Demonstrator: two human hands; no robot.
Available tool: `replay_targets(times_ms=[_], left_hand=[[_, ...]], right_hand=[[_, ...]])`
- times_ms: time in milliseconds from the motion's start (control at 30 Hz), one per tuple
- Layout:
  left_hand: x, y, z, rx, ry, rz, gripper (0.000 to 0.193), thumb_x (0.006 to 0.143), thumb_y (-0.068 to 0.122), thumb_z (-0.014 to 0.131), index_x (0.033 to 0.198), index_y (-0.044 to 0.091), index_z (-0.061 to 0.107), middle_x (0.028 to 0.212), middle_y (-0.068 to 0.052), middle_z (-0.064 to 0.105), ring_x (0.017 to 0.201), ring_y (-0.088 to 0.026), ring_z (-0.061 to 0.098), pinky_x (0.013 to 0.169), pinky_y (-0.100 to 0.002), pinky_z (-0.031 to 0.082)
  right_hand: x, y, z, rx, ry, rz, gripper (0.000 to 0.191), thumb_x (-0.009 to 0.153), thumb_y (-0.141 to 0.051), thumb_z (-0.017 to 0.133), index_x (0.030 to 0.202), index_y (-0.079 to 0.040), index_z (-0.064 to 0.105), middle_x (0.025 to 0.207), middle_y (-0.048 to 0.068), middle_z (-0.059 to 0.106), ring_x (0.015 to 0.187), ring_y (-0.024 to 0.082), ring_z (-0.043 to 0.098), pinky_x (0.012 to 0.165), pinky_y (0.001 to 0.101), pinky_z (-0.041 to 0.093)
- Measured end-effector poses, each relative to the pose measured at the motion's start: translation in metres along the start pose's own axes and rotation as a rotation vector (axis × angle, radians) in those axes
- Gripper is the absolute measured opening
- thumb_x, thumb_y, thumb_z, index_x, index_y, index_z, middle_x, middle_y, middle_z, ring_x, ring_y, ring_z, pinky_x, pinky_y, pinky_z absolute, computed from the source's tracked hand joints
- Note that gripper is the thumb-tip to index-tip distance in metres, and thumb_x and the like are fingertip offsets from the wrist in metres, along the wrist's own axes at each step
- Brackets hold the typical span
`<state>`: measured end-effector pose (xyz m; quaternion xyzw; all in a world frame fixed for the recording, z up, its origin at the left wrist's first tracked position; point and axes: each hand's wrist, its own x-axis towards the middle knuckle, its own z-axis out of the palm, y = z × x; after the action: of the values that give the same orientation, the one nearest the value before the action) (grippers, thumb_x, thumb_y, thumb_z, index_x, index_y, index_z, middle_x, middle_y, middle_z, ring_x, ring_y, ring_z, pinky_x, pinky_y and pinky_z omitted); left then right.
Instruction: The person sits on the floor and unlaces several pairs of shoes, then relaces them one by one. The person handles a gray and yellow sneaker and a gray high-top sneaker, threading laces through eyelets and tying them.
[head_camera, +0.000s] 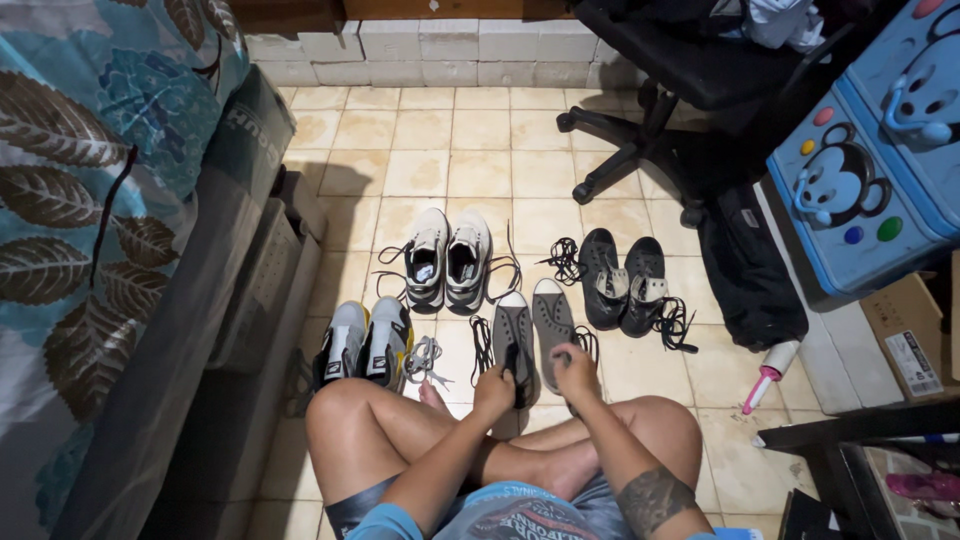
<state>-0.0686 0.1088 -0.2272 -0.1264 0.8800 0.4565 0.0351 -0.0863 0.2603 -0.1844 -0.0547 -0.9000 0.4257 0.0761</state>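
Both hands close at the heels of the grey canvas sneakers (532, 335) on the tiled floor (480, 170), left hand (494, 385) pinching one's rim, right hand (577, 368) curled (hold unclear); firmer heel grips seem wise.

A brown cardboard box (905, 335) sits at the right edge of the tiled floor, below a blue plastic drawer chest (870, 170) decorated with cartoon figures. A white rectangular label (912, 362) with dark print covers the box's side.

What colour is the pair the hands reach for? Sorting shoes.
Grey pair with white toe caps, head view.
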Motion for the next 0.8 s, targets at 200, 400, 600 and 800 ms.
replay_targets(times_ms=[200,400,600,800], left_hand=[[0.001,0.005,0.006,-0.144,0.354,0.24,0.03,0.095,0.029,0.062,0.099,-0.001,0.066,0.089,-0.021,0.067,0.078,-0.037,0.067,0.073,-0.045,0.055],[0.014,0.053,0.02,-1.232,-0.659,-0.602,0.078,0.097,0.071,0.046,0.118,-0.003,0.058,0.085,-0.016,0.068,0.075,-0.028,0.071,0.077,-0.046,0.059],[0.046,0.101,-0.017,-1.606,-0.708,-0.048,0.112,0.08,0.092,0.029,0.144,0.002,0.046,0.106,-0.018,0.071,0.097,-0.027,0.075,0.088,-0.048,0.06],[0.064,0.092,-0.049,-1.439,-0.928,0.41,0.118,0.077,0.094,0.041,0.153,0.004,0.043,0.112,-0.018,0.068,0.099,-0.028,0.072,0.091,-0.047,0.06]], right_hand=[[0.046,-0.012,-0.03,0.105,0.077,-0.312,0.019,0.081,0.0,0.058,0.092,-0.007,0.073,0.089,0.013,0.069,0.085,0.031,0.068,0.08,0.0374,0.054],[0.051,-0.049,-0.076,0.195,0.029,-0.446,0.019,0.081,0.003,0.058,0.092,-0.004,0.072,0.086,0.01,0.068,0.077,0.021,0.066,0.072,0.0323,0.052],[-0.025,-0.065,-0.083,0.155,0.191,-0.764,0.022,0.083,0.004,0.069,0.104,-0.003,0.069,0.097,0.016,0.067,0.096,0.031,0.067,0.083,0.0382,0.052],[-0.073,-0.059,-0.078,-0.07,0.149,-1.143,0.04,0.08,0.0,0.079,0.115,0.001,0.06,0.097,0.015,0.068,0.086,0.028,0.067,0.078,0.0414,0.054]])
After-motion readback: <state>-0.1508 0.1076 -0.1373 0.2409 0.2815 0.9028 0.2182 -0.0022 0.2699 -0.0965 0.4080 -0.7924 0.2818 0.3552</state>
